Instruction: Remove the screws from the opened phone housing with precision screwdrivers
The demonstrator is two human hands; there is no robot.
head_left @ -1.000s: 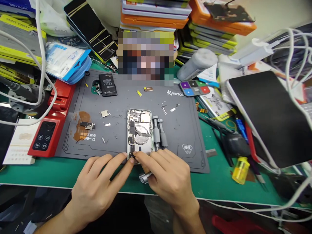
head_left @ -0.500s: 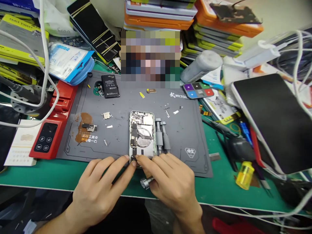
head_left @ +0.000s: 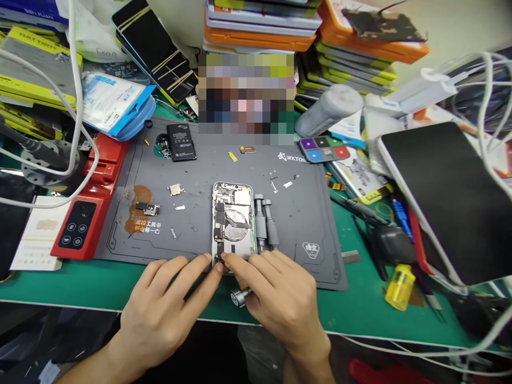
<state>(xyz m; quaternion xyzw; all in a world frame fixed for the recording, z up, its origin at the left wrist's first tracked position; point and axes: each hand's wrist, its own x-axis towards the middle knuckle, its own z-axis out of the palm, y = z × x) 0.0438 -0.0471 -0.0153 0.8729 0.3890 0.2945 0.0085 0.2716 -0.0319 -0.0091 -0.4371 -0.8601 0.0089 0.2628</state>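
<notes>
An opened smartphone (head_left: 236, 248) lies on the grey mat, its bare inner parts facing up. My left hand (head_left: 162, 306) steadies its lower left corner, with the index and middle fingertips against the edge. From the other side, my right hand (head_left: 282, 298) presses an index fingertip onto the phone's bottom end, close to the left fingertips. Tucked under that hand's curled fingers is a grey screwdriver (head_left: 240, 297), only its round end showing. Two more grey screwdrivers (head_left: 261, 224) lie along the phone's right side. Whatever is under the fingertips is hidden.
Small metal parts (head_left: 175, 189) and a camera module (head_left: 148, 208) are scattered on the mat (head_left: 304, 224). A black battery (head_left: 182, 142) lies at the back. A red device (head_left: 76, 224) stands left; a tablet-like screen (head_left: 444, 197), tweezers and a yellow-handled tool (head_left: 400, 288) lie right.
</notes>
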